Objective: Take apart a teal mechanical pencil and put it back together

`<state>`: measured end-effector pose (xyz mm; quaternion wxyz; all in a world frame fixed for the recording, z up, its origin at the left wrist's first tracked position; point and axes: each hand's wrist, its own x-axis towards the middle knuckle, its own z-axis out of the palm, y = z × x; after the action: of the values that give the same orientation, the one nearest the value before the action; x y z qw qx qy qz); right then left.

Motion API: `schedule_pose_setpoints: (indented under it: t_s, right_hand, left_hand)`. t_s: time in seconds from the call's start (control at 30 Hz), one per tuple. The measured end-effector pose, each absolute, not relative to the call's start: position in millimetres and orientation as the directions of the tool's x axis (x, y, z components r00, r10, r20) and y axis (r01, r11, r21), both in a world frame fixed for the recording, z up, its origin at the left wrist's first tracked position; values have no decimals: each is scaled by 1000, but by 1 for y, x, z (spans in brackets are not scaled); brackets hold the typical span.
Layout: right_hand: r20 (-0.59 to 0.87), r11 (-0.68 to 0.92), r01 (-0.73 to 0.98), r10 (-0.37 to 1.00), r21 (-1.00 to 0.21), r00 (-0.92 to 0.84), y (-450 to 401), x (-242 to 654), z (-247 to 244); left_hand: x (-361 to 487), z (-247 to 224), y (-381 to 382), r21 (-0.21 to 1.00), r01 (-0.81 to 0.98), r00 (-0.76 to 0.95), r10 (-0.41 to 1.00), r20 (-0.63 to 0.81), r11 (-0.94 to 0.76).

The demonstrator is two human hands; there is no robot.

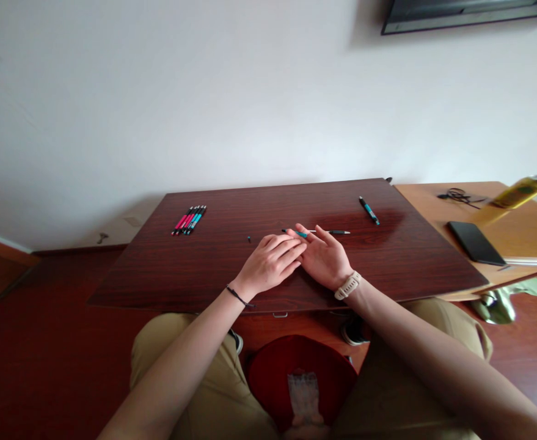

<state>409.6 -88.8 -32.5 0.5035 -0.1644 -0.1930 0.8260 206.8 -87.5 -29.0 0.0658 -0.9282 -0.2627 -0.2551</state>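
My left hand (270,263), palm down, lays its extended fingers over the fingers and palm of my right hand (327,260), which is turned palm up with its fingers spread. A teal pen part (301,234) shows at the fingers of my right hand; whether it is gripped is unclear. Just behind the hands, a dark-and-white pen piece (339,232) lies on the dark wooden table (195,275). A tiny teal-and-black piece (248,239) lies left of my left hand.
Several pink and teal pens (189,220) lie side by side at the left. One teal pen (369,211) lies at the back right. A lighter table on the right holds a black phone (475,242), a cable (460,196) and a yellow can (521,192).
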Motion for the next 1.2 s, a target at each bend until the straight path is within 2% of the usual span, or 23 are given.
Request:
schedule_pose_setpoints:
  t_s: [0.4,0.83,1.2]
  right_hand:
    - [-51,-428,-764,885,-483,-463,-89,412,-35]
    - [-15,-405,-776,890,-483,-455,-87,410,-39]
    - [-16,-360,-759,908,-543,-420,-86,405,-41]
  left_hand:
    - [206,-31,-88,20,546,706,472,528,-838]
    - [207,-32,-88,-34,589,698,487,526,-807]
    - [208,-34,-89,-58,590,720,492,489,-805]
